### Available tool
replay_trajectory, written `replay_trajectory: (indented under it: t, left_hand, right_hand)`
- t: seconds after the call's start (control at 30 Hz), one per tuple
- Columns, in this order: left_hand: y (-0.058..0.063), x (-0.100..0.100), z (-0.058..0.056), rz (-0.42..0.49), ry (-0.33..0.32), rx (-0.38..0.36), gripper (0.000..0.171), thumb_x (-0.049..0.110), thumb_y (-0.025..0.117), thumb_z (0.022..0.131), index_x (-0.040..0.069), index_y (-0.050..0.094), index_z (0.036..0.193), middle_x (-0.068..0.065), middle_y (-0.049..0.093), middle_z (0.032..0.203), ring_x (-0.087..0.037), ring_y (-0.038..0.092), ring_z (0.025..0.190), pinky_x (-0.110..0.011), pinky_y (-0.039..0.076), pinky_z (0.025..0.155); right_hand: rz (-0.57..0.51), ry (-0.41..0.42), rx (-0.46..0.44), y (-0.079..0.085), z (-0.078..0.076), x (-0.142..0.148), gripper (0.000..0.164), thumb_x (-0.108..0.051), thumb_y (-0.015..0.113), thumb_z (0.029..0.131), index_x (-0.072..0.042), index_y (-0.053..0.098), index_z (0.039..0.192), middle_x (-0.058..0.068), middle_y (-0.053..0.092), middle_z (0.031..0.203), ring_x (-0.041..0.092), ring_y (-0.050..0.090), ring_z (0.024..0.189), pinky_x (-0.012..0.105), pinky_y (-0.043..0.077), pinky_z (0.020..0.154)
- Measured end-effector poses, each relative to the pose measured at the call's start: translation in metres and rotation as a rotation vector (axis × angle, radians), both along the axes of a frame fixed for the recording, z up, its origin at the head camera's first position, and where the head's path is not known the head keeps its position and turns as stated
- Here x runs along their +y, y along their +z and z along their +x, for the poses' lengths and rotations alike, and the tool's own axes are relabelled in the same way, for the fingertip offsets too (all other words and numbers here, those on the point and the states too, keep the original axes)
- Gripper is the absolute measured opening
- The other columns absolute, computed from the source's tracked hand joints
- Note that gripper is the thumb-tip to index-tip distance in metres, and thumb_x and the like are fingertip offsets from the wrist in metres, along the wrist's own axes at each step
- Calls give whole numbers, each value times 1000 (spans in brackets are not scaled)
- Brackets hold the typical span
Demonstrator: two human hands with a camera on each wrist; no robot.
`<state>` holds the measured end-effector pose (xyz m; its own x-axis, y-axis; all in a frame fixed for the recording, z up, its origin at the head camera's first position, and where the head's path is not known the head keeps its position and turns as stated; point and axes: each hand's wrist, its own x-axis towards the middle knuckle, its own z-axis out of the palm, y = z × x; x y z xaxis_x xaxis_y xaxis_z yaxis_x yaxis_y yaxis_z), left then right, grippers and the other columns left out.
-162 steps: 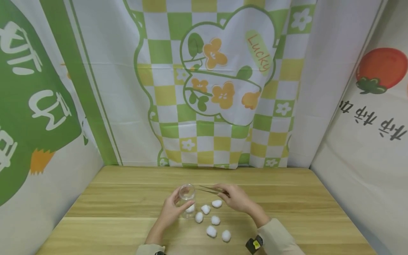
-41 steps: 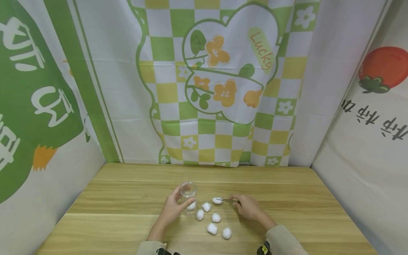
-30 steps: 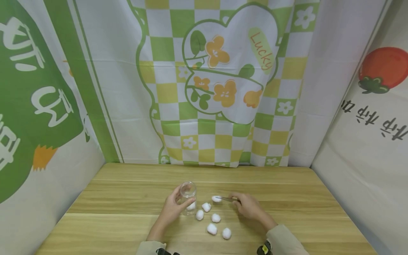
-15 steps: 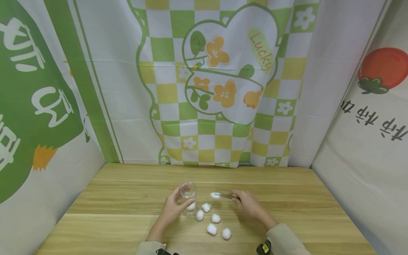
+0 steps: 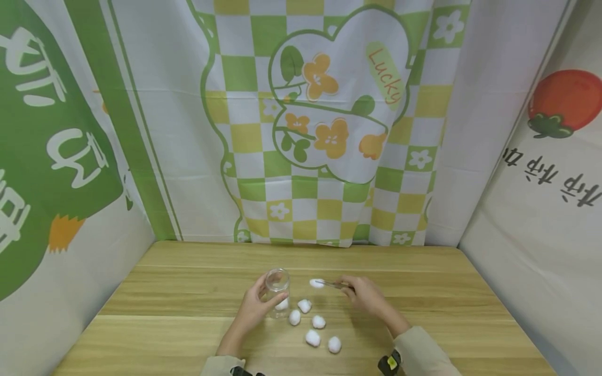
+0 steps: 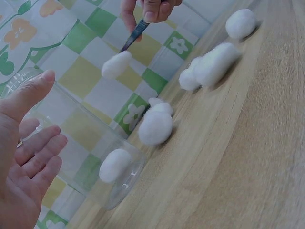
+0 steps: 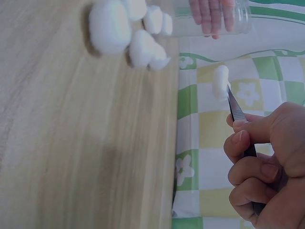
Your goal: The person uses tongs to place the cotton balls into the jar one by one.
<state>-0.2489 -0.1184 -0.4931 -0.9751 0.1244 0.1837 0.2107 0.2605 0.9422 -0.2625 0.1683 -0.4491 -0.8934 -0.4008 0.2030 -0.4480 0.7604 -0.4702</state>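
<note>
My left hand [image 5: 256, 308] grips a clear jar [image 5: 278, 286] standing upright on the table, thumb in front and fingers round the far side. One white cotton ball [image 6: 115, 165] lies at the jar's bottom. With my right hand [image 5: 368, 297] I pinch metal tweezers [image 7: 237, 109], fingers curled round their handle. Their tips hold another cotton ball [image 7: 220, 82], raised off the table to the right of the jar, apart from it. The jar's mouth faces up and no lid is on it.
Several loose cotton balls, among them a near one [image 5: 312, 338] and one beside the jar [image 5: 294, 317], lie on the wooden table [image 5: 188, 292] between my hands. A checkered cloth [image 5: 305, 203] hangs behind the table's far edge.
The tweezers first were apart with nothing between their tips, then took hold of the farthest cotton ball. It has since risen off the table and away from me. The left hand keeps the jar in place.
</note>
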Motion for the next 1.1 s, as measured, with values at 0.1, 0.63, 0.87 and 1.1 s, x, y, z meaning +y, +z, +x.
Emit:
replay_trajectory:
  t: [0.1,0.63,0.87,1.1]
  left_hand:
    - [-1,0,0,-7,0,-1,77,26,72,86,2,33,147,-24,41,150,-50,39,137,-63,35,112]
    - [0,0,-1,-9,14,-27,81,29,73,85,2,31,148,-22,40,151,-48,38,138,-60,33,115]
    - [0,0,-1,-1,14,-28,79,29,72,85,4,32,148,-21,44,149,-48,38,138,-61,33,115]
    - [-1,-1,-1,5,16,-28,78,27,72,85,4,32,148,-21,46,147,-48,39,138,-61,33,115]
  right_hand:
    - [2,7,19,2,0,-1,21,-6,59,93,-11,68,111,-6,45,57,0,28,48,13,21,45]
    - [-4,9,4,20,1,-10,23,-9,56,95,-11,66,116,-6,45,59,2,30,48,14,21,44]
    - [-9,1,20,26,1,-14,23,-10,57,95,-14,66,116,-6,45,59,2,30,49,15,21,45]
    - [-27,12,28,34,1,-21,22,-11,57,96,-17,66,115,-7,46,59,1,29,48,14,21,44]
